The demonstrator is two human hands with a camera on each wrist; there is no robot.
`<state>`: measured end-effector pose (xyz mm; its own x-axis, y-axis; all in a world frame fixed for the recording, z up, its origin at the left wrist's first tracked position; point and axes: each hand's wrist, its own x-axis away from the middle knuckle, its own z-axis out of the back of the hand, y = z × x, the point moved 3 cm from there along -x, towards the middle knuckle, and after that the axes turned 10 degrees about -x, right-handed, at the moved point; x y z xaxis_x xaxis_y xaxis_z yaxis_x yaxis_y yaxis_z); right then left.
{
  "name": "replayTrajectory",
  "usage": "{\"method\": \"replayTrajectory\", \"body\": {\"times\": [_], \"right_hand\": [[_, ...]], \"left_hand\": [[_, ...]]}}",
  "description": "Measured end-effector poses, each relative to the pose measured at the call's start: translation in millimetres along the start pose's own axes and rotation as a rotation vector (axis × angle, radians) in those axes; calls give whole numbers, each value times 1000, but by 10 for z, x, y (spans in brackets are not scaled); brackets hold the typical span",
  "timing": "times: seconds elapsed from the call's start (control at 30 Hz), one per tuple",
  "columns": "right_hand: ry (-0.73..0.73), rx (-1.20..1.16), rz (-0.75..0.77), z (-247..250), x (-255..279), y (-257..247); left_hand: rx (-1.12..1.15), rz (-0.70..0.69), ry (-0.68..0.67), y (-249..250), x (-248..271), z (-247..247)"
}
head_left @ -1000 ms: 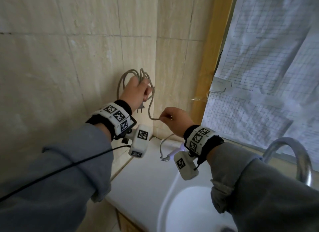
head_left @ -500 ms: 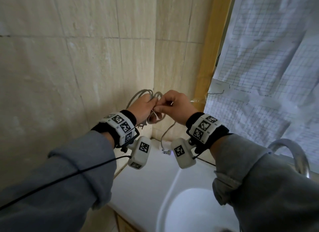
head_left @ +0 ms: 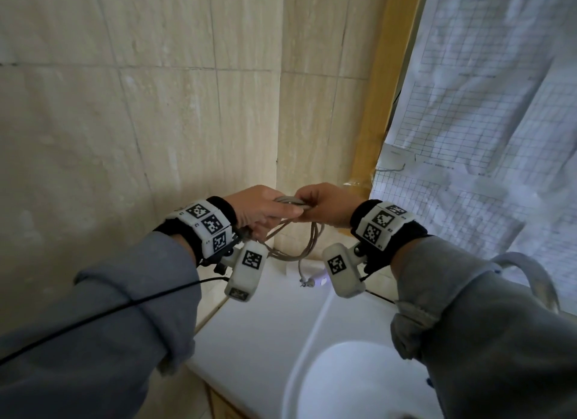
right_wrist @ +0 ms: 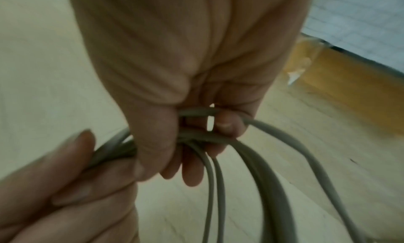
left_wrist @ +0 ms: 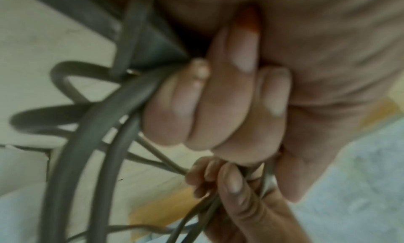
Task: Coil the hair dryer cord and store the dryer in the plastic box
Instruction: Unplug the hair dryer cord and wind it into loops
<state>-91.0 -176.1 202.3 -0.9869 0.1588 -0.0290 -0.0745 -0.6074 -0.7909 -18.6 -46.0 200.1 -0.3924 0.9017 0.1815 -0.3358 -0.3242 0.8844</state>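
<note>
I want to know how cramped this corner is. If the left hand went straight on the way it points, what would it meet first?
Probably the right hand, which grips the same grey cord just beyond the left hand.

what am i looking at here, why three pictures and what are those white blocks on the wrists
No machine here: a person is working with bare hands. The big picture comes from a camera on their head. The other two come from cameras strapped to each wrist, the white blocks with black-and-white squares, looking along the fingers.

The left hand and right hand meet in front of a tiled wall, both gripping a bundle of grey cord whose loops hang below. The close-ups show fingers curled round several strands.

Below is a white sink counter, with a tap at the right. No hair dryer body or plastic box shows.
</note>
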Motion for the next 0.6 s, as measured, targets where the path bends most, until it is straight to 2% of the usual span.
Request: {"method": "replayTrajectory", "body": {"times": [0.27, 0.43, 0.6], "right_hand": [[103, -535, 75, 21, -74, 158], [144, -680, 49, -53, -145, 393], [172, -754, -52, -200, -78, 574]], "left_hand": [[303, -170, 49, 76, -39, 134], [493, -232, 110, 144, -28, 289], [661, -287, 215, 166, -56, 386]]}}
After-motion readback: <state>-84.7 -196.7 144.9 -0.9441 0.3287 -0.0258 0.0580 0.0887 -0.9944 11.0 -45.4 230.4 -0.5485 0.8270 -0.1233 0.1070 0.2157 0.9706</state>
